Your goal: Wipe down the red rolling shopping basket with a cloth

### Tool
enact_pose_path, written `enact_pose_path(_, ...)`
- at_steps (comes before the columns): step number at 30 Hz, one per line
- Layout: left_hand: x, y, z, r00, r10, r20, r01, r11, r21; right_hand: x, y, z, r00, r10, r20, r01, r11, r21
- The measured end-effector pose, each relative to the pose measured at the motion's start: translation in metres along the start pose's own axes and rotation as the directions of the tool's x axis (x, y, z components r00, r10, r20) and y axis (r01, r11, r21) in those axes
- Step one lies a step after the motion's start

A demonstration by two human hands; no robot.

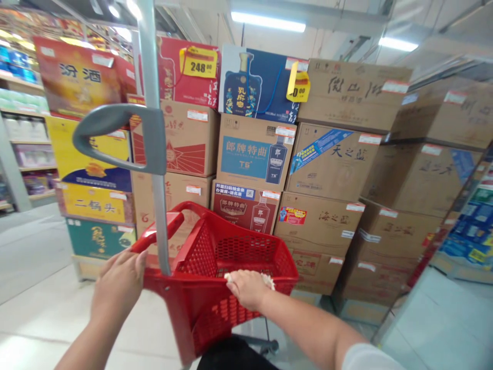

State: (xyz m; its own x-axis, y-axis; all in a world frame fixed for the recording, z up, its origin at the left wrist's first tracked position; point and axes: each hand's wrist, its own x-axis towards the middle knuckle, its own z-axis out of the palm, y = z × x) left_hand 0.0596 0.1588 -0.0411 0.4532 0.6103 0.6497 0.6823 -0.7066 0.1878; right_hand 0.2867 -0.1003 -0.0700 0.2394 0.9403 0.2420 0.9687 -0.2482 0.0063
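A red plastic shopping cart with perforated walls stands right in front of me. My left hand is closed around the red frame at its left end, near the foot of the metal pole. On the near rim of the basket rests my right hand, its fingers wrapped around a white fluffy cloth. Most of the cloth is hidden beneath that hand. A grey loop handle juts left from the pole, above my left hand, and neither hand touches it.
Tall stacks of liquor cartons rise just beyond the cart. Yellow price tags hang on the upper boxes. Shelves with goods line the far left. Pale floor tiles run along the left, and more blue packages sit at right.
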Motion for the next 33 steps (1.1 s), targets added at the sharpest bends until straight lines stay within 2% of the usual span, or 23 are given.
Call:
enact_pose_path(4,0.000,-0.001,0.002,1.000,0.007,-0.017,-0.007,1.000,0.001,-0.025,0.040,0.003,0.994,0.104,0.030,-0.102,0.993,-0.055)
enact_pose_path(6,0.000,0.000,0.000,1.000,-0.008,-0.029,0.008,1.000,-0.016,-0.028,0.047,0.005,0.989,0.144,0.038,-0.142,0.989,-0.041)
enact_pose_path(8,0.000,0.002,-0.003,0.999,-0.016,-0.044,0.014,0.999,-0.046,-0.022,0.041,0.008,0.988,0.147,0.043,-0.148,0.989,0.015)
enact_pose_path(12,-0.003,0.004,-0.005,0.995,-0.036,-0.089,0.027,0.994,-0.103,0.015,-0.004,0.010,0.999,0.028,-0.043,-0.017,0.971,0.238)
enact_pose_path(14,-0.005,0.003,-0.003,0.993,-0.051,-0.109,0.036,0.990,-0.134,0.040,-0.036,0.009,0.993,-0.028,-0.111,0.070,0.916,0.395)
enact_pose_path(16,-0.007,0.002,-0.001,0.991,-0.061,-0.118,0.042,0.986,-0.161,0.063,-0.068,0.006,0.991,0.010,-0.135,0.065,0.837,0.544)
enact_pose_path(18,-0.008,0.002,-0.001,0.990,-0.072,-0.124,0.049,0.983,-0.178,0.079,-0.090,0.003,0.988,0.049,-0.149,0.048,0.812,0.581)
enact_pose_path(20,-0.009,0.003,-0.002,0.989,-0.073,-0.132,0.048,0.981,-0.189,0.081,-0.098,0.000,0.988,0.036,-0.152,0.053,0.840,0.541)
enact_pose_path(22,-0.010,0.003,-0.003,0.989,-0.061,-0.132,0.034,0.980,-0.195,0.069,-0.089,-0.002,0.990,-0.013,-0.139,0.072,0.900,0.429)
enact_pose_path(24,-0.010,0.004,-0.004,0.990,-0.046,-0.131,0.020,0.981,-0.193,0.047,-0.067,-0.001,0.993,-0.026,-0.111,0.055,0.960,0.274)
enact_pose_path(28,-0.010,0.003,-0.004,0.992,-0.039,-0.118,0.017,0.983,-0.183,0.003,-0.011,0.010,0.992,0.102,-0.076,-0.099,0.994,0.037)
enact_pose_path(31,-0.010,0.003,-0.003,0.995,-0.047,-0.092,0.029,0.981,-0.191,-0.009,0.014,0.016,0.985,0.162,-0.055,-0.161,0.987,0.022)
enact_pose_path(33,-0.010,0.004,-0.004,0.994,-0.060,-0.088,0.039,0.974,-0.224,-0.003,0.012,0.017,0.981,0.186,-0.047,-0.183,0.981,0.068)
